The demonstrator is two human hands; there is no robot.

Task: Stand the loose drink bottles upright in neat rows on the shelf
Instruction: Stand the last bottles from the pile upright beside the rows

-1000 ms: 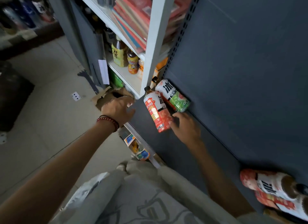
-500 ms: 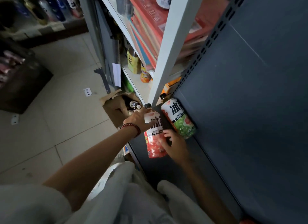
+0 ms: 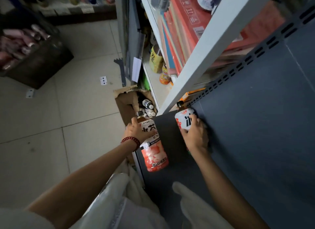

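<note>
- Pale clothing [image 3: 119,205] fills the bottom of the view, with both bare forearms reaching out over it.
- The left hand [image 3: 138,131], with a red bead bracelet [image 3: 130,141] on its wrist, has its grip closed round the upper body of the peach tea bottle [image 3: 155,153].
- This bottle is tilted, with its dark cap pointing away and its pink base toward the person. It hangs over the front edge of the dark grey shelf [image 3: 170,176]; I cannot tell whether it touches the board.
- The right hand [image 3: 196,137] grasps the white-labelled bottle [image 3: 185,117], its fingers curled across the black lettering.
- That bottle sits at the far end of the shelf, just beside the slotted back panel [image 3: 255,123] and the foot of the white post [image 3: 204,49]. The hand hides its base.
- Beyond the left hand, a torn cardboard box [image 3: 125,104] on the tiled floor [image 3: 59,118] holds more bottles.
- Farther off, a yellow bottle [image 3: 156,60] and an orange one [image 3: 164,75] stand on the white rack, under stacked red flat boxes [image 3: 187,24].
- A playing card [image 3: 103,80] lies on the floor.
</note>
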